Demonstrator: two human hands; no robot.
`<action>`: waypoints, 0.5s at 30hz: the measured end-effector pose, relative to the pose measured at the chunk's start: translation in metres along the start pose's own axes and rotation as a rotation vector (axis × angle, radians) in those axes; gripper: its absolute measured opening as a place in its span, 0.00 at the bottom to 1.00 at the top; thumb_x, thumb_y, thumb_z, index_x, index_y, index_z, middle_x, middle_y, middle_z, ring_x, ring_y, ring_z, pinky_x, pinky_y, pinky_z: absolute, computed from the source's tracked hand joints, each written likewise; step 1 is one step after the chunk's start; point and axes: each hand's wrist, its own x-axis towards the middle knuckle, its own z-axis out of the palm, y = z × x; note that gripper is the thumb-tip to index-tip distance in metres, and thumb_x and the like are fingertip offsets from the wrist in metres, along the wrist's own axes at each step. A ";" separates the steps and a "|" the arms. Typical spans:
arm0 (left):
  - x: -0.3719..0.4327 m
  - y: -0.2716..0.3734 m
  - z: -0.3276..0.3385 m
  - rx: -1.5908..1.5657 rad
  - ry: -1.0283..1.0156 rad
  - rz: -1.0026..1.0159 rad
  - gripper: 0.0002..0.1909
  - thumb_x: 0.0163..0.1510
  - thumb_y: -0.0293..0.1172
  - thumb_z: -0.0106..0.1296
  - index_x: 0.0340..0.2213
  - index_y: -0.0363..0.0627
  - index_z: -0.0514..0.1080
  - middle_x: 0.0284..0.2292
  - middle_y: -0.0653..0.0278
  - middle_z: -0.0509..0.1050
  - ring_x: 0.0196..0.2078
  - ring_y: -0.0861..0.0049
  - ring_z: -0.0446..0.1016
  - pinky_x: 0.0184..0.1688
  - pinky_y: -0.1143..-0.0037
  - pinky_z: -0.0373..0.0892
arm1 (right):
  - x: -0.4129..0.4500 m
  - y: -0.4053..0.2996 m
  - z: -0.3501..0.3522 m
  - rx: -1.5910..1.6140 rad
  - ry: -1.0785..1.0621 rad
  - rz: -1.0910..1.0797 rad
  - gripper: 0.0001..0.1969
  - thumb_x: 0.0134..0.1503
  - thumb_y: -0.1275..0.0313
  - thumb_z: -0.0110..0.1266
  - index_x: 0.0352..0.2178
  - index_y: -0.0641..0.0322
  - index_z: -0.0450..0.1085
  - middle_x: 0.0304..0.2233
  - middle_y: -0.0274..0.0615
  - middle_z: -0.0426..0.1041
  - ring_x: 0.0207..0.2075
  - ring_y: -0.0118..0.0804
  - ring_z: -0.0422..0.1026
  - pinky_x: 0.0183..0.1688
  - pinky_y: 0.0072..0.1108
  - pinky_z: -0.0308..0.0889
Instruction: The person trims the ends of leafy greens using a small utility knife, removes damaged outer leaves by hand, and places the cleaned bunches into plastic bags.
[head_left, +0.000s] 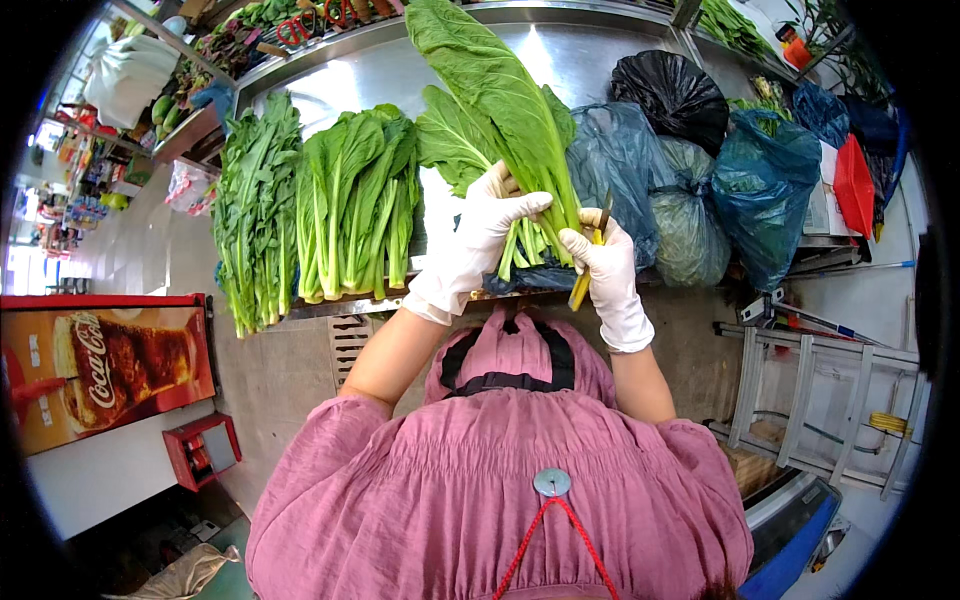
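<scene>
My left hand (484, 229), in a white glove, grips a head of leafy greens (499, 97) by its lower stalks, the long leaves pointing away from me. At the base of those stalks, my right hand (604, 251), also gloved, holds a small knife with a yellow handle (580, 289); its blade stands up beside the fingers. More cut leafy greens (450, 139) lie beneath the held head. To the left, a pile of pale-stalked greens (356, 199) and a pile of darker, narrow-leaved greens (259, 210) rest along the near edge of the metal counter.
Tied blue plastic bags (765, 187) and a black plastic bag (667, 94) crowd the counter's right side. Red-handled scissors (296, 28) lie beyond its raised metal rim. An aluminium ladder (799, 405) is at the right, a red-topped cooler (105, 367) at the left.
</scene>
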 end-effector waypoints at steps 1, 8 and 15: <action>0.000 -0.001 -0.001 0.005 0.013 -0.003 0.28 0.38 0.24 0.59 0.43 0.39 0.62 0.34 0.63 0.71 0.31 0.82 0.70 0.31 0.84 0.65 | 0.001 0.001 0.000 0.048 -0.008 0.033 0.18 0.43 0.72 0.61 0.34 0.68 0.63 0.21 0.33 0.67 0.17 0.17 0.60 0.20 0.09 0.56; -0.002 -0.002 -0.001 -0.018 0.072 0.034 0.25 0.40 0.24 0.58 0.42 0.39 0.63 0.34 0.63 0.71 0.32 0.83 0.69 0.31 0.84 0.65 | 0.014 0.023 -0.005 0.451 -0.201 0.159 0.11 0.52 0.67 0.49 0.32 0.63 0.61 0.17 0.31 0.60 0.14 0.21 0.57 0.16 0.13 0.54; -0.001 -0.009 -0.001 -0.024 0.104 0.069 0.25 0.40 0.24 0.57 0.42 0.39 0.63 0.35 0.64 0.71 0.33 0.82 0.70 0.32 0.84 0.66 | 0.014 0.028 0.000 0.626 -0.225 0.193 0.09 0.54 0.66 0.46 0.29 0.61 0.61 0.16 0.32 0.59 0.13 0.21 0.56 0.16 0.13 0.53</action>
